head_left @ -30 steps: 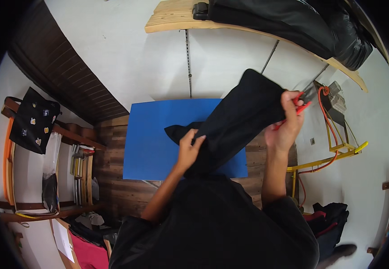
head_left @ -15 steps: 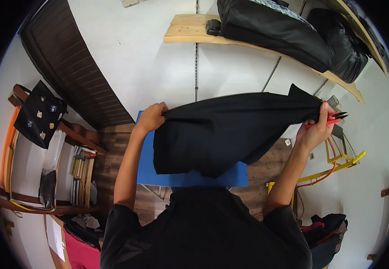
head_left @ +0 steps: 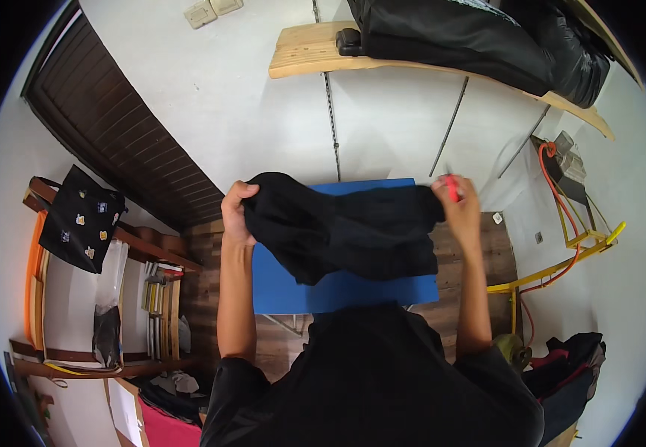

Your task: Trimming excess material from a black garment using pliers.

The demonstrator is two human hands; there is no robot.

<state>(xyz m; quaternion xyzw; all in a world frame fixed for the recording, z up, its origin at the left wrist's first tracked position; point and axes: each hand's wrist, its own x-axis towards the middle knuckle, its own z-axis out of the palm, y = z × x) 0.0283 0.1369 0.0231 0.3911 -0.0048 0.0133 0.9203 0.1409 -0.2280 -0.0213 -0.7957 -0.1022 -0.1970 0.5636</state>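
Note:
A black piece of cloth, maybe a garment, hangs stretched between my hands above a blue table. My left hand is closed on its upper left corner, thumb on top. My right hand grips the cloth's right end. Tucked in that same hand are small red-handled snips, blurred, their dark tip pointing up. The cloth sags in folds in the middle, and its lower edge hangs over the tabletop. Fingers behind the cloth are hidden.
Overhead at the back, a wooden shelf carries black bags. On the left are a dark slatted door, a rack with books and a black tote bag. A yellow metal frame with an orange hose stands right.
My hands have come closer together, and the cloth has gone from taut to folded. My right hand moved left and the snips now point up. The view has shifted slightly.

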